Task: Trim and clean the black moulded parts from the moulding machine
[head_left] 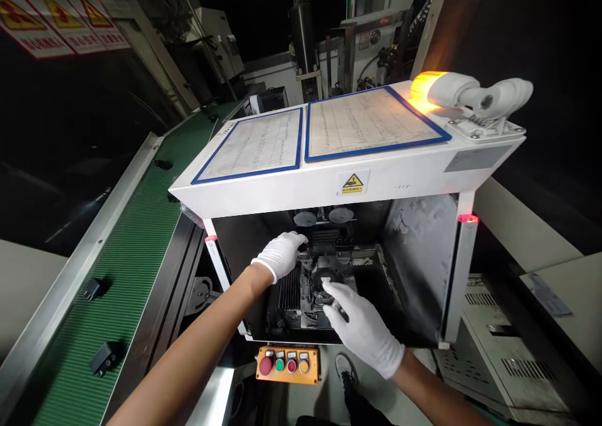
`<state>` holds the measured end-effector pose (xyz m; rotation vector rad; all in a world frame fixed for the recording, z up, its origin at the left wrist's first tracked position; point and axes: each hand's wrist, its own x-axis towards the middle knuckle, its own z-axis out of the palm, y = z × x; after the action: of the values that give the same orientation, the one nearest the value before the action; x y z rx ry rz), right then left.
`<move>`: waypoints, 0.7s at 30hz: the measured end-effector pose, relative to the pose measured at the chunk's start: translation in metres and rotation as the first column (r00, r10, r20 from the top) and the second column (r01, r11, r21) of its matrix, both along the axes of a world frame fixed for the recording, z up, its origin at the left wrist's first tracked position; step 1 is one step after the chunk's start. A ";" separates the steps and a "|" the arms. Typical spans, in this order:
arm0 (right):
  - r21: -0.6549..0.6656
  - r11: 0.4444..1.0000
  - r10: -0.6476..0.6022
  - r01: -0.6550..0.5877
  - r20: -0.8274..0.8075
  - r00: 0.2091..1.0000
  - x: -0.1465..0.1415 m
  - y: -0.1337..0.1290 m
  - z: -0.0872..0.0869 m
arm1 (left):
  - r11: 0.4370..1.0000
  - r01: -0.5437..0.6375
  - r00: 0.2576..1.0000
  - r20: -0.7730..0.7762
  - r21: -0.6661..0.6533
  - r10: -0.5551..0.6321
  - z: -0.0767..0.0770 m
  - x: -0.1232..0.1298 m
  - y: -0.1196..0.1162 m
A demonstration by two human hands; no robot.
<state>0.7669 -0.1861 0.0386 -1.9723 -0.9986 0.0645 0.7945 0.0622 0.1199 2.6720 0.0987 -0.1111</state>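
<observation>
Both my hands wear white gloves and reach into the dark cavity of a white machine housing (282,194). At the back left of the grimy fixture (313,288), my left hand (281,255) has its fingers bent together at a dark part; what they grip, if anything, is hidden. My right hand (362,325) is in front of the fixture, thumb and forefinger apart. Dark metal with a shiny spot lies just beyond those fingertips, and I cannot tell whether they touch it. Two round grey discs (323,216) hang above the fixture.
A green conveyor belt (117,256) runs along the left, carrying several small black plug-shaped parts (104,358). An orange button box (288,364) sits below the opening. Light-barrier posts (458,275) flank it. Framed sheets (371,122) and a lit amber lamp (427,88) are on top.
</observation>
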 end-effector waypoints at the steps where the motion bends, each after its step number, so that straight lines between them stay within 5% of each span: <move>1: -0.022 1.000 -0.013 0.014 0.005 1.000 -0.003 -0.008 -0.005 | 0.997 0.045 0.999 -0.026 0.056 -0.043 -0.002 0.006 0.002; 10: -0.179 0.977 -0.146 0.119 -0.149 0.978 -0.016 -0.061 -0.034 | 0.920 0.230 0.971 -0.138 0.319 -0.195 -0.007 0.025 0.004; 15: -0.205 0.967 -0.193 0.152 -0.199 0.961 -0.024 -0.067 -0.050 | 0.890 0.264 0.963 -0.153 0.373 -0.222 -0.009 0.027 0.000; 21: -0.231 0.965 -0.182 0.125 -0.246 0.952 -0.030 -0.065 -0.047 | 0.897 0.262 0.963 -0.164 0.357 -0.216 -0.008 0.030 -0.005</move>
<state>0.7373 -0.2507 -0.0088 -2.1614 -0.6825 0.3532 0.8241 0.0568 0.1124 3.0507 -0.1932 -0.3679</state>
